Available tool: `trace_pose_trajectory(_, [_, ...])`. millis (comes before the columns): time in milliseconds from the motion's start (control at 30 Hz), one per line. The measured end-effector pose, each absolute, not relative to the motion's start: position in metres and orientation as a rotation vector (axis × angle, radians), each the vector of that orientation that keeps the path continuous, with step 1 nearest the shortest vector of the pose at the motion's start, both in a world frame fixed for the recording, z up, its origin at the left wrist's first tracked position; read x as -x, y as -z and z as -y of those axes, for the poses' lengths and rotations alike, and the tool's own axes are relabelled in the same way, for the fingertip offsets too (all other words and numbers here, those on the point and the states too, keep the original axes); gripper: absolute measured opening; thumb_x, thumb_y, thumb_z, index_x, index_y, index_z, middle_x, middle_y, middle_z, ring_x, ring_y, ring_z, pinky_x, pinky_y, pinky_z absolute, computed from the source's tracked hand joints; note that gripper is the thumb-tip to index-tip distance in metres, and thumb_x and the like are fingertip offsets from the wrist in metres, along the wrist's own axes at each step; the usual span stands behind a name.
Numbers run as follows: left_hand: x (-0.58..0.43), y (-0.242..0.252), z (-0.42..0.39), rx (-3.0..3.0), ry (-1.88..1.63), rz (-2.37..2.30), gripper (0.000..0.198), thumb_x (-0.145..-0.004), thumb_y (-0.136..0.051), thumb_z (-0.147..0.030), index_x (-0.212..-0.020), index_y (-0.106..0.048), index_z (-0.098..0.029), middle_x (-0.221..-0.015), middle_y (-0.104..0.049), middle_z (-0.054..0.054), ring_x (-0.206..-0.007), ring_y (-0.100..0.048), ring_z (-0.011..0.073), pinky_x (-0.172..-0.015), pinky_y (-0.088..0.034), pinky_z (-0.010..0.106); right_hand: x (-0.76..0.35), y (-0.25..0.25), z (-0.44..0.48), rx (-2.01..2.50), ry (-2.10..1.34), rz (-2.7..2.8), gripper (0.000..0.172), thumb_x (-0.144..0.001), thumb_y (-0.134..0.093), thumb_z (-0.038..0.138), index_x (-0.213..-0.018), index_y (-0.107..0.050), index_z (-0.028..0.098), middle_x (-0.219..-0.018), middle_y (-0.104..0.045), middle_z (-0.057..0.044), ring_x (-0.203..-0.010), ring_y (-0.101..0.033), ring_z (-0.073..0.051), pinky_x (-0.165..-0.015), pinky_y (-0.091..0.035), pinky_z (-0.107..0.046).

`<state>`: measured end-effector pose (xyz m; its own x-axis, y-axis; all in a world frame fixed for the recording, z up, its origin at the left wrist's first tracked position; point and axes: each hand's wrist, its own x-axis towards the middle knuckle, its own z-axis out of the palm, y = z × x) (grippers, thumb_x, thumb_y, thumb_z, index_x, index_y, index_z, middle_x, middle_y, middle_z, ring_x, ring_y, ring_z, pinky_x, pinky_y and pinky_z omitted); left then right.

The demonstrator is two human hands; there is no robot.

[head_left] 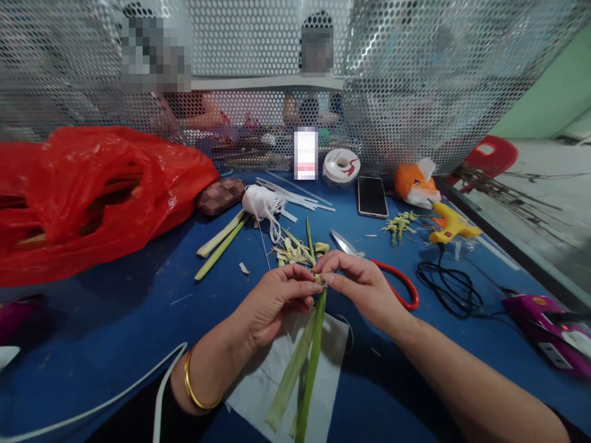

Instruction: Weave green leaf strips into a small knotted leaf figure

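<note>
Two pinches: left grip (272,301), right grip (364,288), both nearly closed, hold green leaf strips (313,363) at far edge of white sheet (258,384); light, even tension probably prevents splitting.

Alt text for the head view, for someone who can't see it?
A person's left hand and right hand pinch green leaves above a white sheet on a blue table. Scissors, string, a dark phone and a glue gun lie beyond.

1 head cam, 1st-person POV, facing fwd + down across blue table (138,314); L hand (272,298) & R hand (362,286) p close, nr ctr; mesh screen (258,43) farther off, up top.
</note>
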<state>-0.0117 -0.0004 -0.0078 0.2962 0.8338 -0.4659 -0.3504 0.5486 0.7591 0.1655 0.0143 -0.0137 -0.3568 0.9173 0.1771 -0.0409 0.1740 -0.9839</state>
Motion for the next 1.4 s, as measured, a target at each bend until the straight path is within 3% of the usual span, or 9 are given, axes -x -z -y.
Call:
trace_pose_trajectory(400, [0.006,0.005,-0.001,-0.982,-1.064,-1.202,0.016,-0.062,-0.078,-0.017,-0.067,-0.063,-0.017,-0.059,-0.065,-0.003,-0.052,-0.059,0.0087,-0.054,-0.048,0.021,-0.161,0.016,-0.014,1.041,-1.383,1.455,0.020,-0.084,-0.066,0.035,-0.073,-0.063,0.019,-0.068,-0.058,0.002,-0.065,-0.053,-0.014,-0.064,-0.043,-0.028])
trace_pose_trajectory(633, [0.005,0.011,0.008,-1.546,-1.185,-1.439,0.008,-0.074,-0.066,-0.013,-0.072,-0.065,-0.021,-0.066,-0.071,-0.003,-0.058,-0.066,0.0124,-0.059,-0.051,0.023,-0.157,0.014,-0.009,0.995,-1.442,1.432,0.025,-0.083,-0.070,0.041,-0.074,-0.065,0.018,-0.068,-0.060,0.001,-0.067,-0.056,-0.015,-0.067,-0.046,-0.028])
trace_pose_trajectory(800, [0.006,0.016,0.014,-1.836,-1.295,-1.455,0.012,-0.082,-0.064,-0.013,-0.080,-0.067,-0.024,-0.073,-0.073,-0.004,-0.064,-0.067,0.0129,-0.065,-0.051,0.024,-0.152,0.016,-0.006,0.942,-1.523,1.251,0.038,-0.090,-0.059,0.052,-0.073,-0.067,0.018,-0.065,-0.065,-0.002,-0.066,-0.061,-0.017,-0.069,-0.048,-0.029])
trace_pose_trajectory(933, [0.006,0.018,0.015,-1.942,-1.369,-1.464,0.011,-0.084,-0.065,-0.014,-0.081,-0.067,-0.024,-0.073,-0.073,-0.002,-0.063,-0.065,0.0135,-0.064,-0.050,0.025,-0.149,0.019,-0.004,1.004,-1.594,1.057,0.026,-0.079,-0.075,0.040,-0.070,-0.066,0.018,-0.063,-0.065,0.000,-0.061,-0.059,-0.014,-0.067,-0.047,-0.027])
trace_pose_trajectory(1033, [0.006,0.017,0.015,-2.013,-1.400,-1.444,0.013,-0.084,-0.064,-0.012,-0.080,-0.067,-0.024,-0.074,-0.074,-0.001,-0.066,-0.067,0.0137,-0.065,-0.049,0.024,-0.149,0.017,-0.004,1.016,-1.620,1.003,0.022,-0.072,-0.080,0.035,-0.082,-0.070,0.018,-0.069,-0.068,0.001,-0.062,-0.060,-0.013,-0.067,-0.048,-0.027])
trace_pose_trajectory(1133, [0.007,0.017,0.015,-2.085,-1.418,-1.398,0.017,-0.084,-0.062,-0.008,-0.079,-0.067,-0.023,-0.074,-0.075,-0.001,-0.069,-0.069,0.0139,-0.068,-0.049,0.024,-0.149,0.014,-0.005,1.055,-1.640,1.040,0.024,-0.070,-0.079,0.036,-0.085,-0.075,0.017,-0.074,-0.071,-0.002,-0.063,-0.062,-0.014,-0.068,-0.049,-0.028])
trace_pose_trajectory(1400, [0.007,0.017,0.015,-2.162,-1.401,-1.384,0.017,-0.085,-0.061,-0.007,-0.081,-0.065,-0.023,-0.075,-0.075,-0.002,-0.069,-0.069,0.0123,-0.070,-0.049,0.022,-0.150,0.013,-0.008,1.113,-1.545,1.195,0.022,-0.073,-0.075,0.037,-0.070,-0.071,0.016,-0.063,-0.065,0.000,-0.061,-0.058,-0.014,-0.065,-0.047,-0.028])
